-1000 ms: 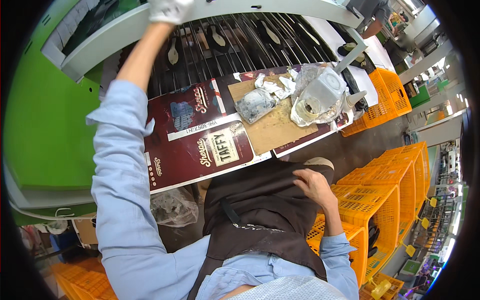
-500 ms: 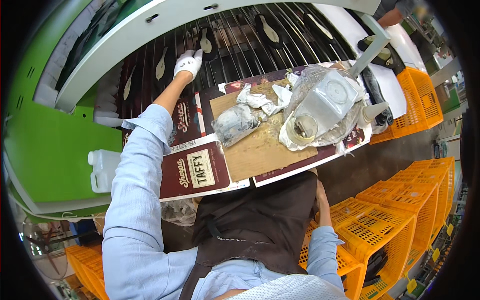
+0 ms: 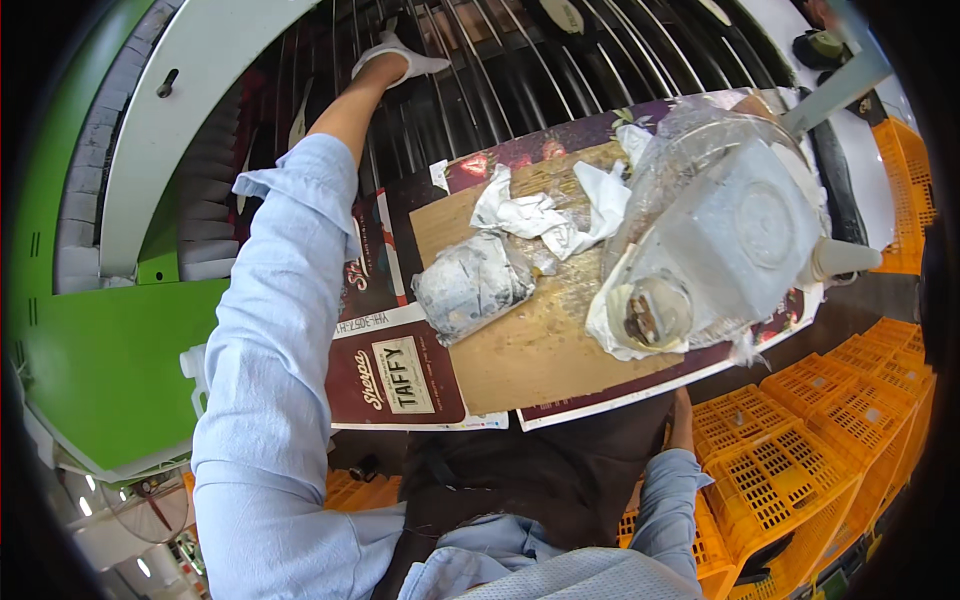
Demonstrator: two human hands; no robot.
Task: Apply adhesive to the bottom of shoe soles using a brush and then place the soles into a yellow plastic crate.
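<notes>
My left hand (image 3: 392,62), in a white glove with bare wrist, reaches over the metal rollers (image 3: 515,75) at the far left. Its thumb stretches out to the right, away from the other fingers, and nothing shows in its grasp. Dark shoe soles with pale middles lie on the rollers; one sole (image 3: 562,14) is at the top edge, right of the hand, and a pale strip of another (image 3: 299,118) shows beside my forearm. My right forearm (image 3: 682,425) hangs by the dark apron, and the board's near edge hides that hand.
Before me, a printed carton sheet (image 3: 395,385) and brown cardboard (image 3: 510,365) carry a smeared whitish bundle (image 3: 472,285), crumpled white cloths (image 3: 545,212), a translucent jug (image 3: 750,215) and a clear cup (image 3: 650,315). Orange crates (image 3: 780,480) stand at right; a green machine panel (image 3: 110,370) at left.
The view has shifted closer over the board. My left hand now lies farther up in the picture, with its thumb spread outward. My right hand has slipped from view behind the board's edge.
</notes>
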